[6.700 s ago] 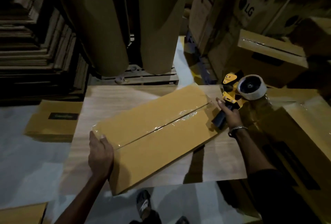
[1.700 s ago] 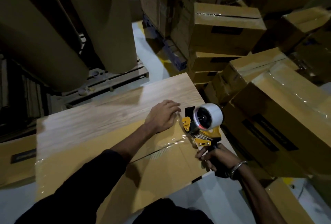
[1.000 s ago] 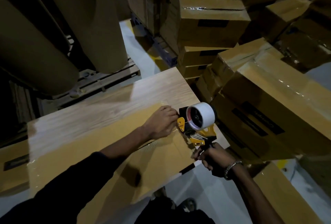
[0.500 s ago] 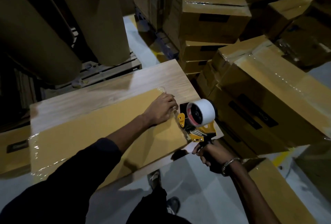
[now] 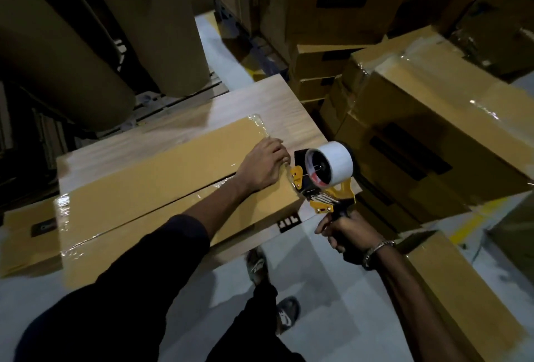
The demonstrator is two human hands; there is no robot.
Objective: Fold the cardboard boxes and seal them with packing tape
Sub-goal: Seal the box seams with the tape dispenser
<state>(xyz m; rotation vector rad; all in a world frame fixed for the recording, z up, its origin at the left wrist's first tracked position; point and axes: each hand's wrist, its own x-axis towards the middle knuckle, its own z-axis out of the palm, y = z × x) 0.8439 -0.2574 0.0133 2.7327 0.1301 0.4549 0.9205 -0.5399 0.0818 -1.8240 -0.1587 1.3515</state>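
A long flat cardboard box [image 5: 161, 176] lies on the wooden table [image 5: 291, 107], with clear tape along its middle seam and over both ends. My left hand [image 5: 264, 166] presses down on the box's right end, fingers lying over the tape at the edge. My right hand [image 5: 351, 233] grips the handle of a yellow tape dispenser [image 5: 323, 181], whose white roll sits just off the box's right end, right beside my left hand.
Sealed cardboard boxes [image 5: 433, 130] are stacked close on the right, with more [image 5: 344, 0] behind them. Big brown paper rolls [image 5: 150, 20] stand on a pallet beyond the table. A flat box [image 5: 26, 234] lies low at the left. My feet show on the pale floor [image 5: 332, 289].
The box has turned a little so its taped seam shows again. My left hand stays on the right end and the dispenser remains at that end in my right hand.
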